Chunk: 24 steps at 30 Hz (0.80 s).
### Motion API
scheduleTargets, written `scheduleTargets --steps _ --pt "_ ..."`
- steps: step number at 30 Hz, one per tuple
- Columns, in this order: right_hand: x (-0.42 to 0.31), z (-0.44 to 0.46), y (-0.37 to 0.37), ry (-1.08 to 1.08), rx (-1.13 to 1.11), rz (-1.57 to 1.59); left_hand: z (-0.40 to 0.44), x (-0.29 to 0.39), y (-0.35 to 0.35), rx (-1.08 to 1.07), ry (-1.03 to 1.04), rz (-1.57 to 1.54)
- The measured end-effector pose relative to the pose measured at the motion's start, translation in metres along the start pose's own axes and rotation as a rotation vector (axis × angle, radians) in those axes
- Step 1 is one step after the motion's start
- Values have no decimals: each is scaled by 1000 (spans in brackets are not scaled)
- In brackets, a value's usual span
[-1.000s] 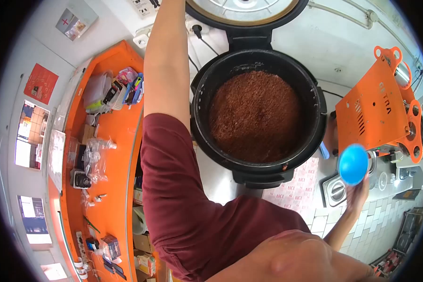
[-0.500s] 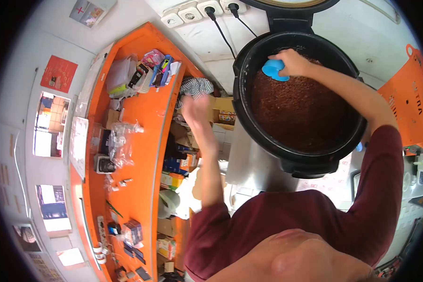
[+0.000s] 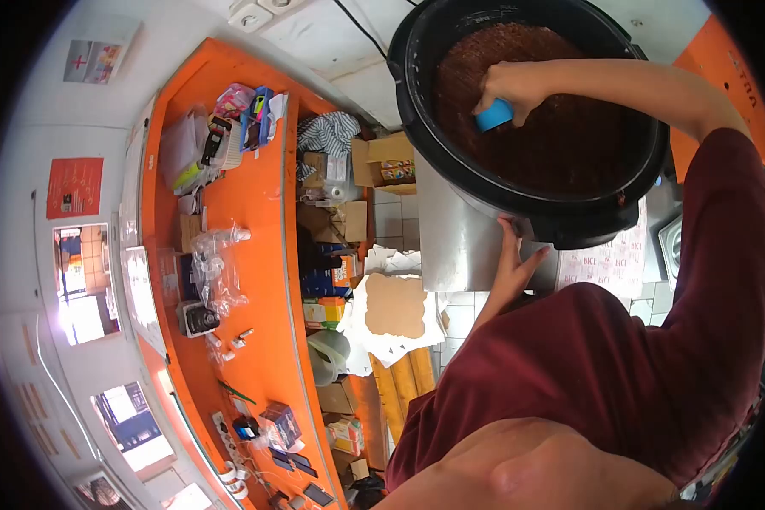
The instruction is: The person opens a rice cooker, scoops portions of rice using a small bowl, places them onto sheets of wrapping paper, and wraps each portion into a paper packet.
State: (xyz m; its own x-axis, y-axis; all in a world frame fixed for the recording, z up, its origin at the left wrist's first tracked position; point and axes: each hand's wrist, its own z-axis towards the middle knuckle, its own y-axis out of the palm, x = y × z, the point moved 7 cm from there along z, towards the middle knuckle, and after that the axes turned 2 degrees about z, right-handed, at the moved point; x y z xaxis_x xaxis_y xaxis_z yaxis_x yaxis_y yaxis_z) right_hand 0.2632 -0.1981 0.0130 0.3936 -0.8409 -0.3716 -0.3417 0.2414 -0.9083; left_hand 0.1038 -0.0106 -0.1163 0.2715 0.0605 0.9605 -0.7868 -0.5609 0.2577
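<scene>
In the head view, my right hand (image 3: 518, 89) is inside a large black rice cooker (image 3: 518, 276), closed around a small blue plastic tool (image 3: 495, 115). The tool's exact kind is partly hidden by my fingers. Reddish-brown, grainy food, which looks like cooked rice (image 3: 569, 157), fills the pot, and the tool touches its surface. My left hand (image 3: 512, 263) is at the cooker's near lower side, thumb and fingers apart, with fingertips against or very close to its outer wall. The cooker appears tilted in this view.
The cooker stands on a metal counter (image 3: 450, 246), beside a printed paper sheet (image 3: 599, 263). An orange shelf unit (image 3: 255, 187) runs along the left. A cardboard box (image 3: 370, 166) sits behind the counter, and an orange panel (image 3: 722, 102) is at the right.
My left hand has come from beside the shelf to the cooker's near side. My right hand has drawn the blue tool through the food toward me. The camera view has shifted.
</scene>
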Motion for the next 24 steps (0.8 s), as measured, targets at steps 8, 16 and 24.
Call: scheduleTargets --steps 8,16,24 --pt "-39 -39 28 73 -267 85 2 -7 6 -43 29 -57" --pt "-49 -72 22 195 -479 303 3 -1 2 -113 50 -31" --pt "-13 -90 1 493 -424 901 2 -2 3 -116 41 -75"
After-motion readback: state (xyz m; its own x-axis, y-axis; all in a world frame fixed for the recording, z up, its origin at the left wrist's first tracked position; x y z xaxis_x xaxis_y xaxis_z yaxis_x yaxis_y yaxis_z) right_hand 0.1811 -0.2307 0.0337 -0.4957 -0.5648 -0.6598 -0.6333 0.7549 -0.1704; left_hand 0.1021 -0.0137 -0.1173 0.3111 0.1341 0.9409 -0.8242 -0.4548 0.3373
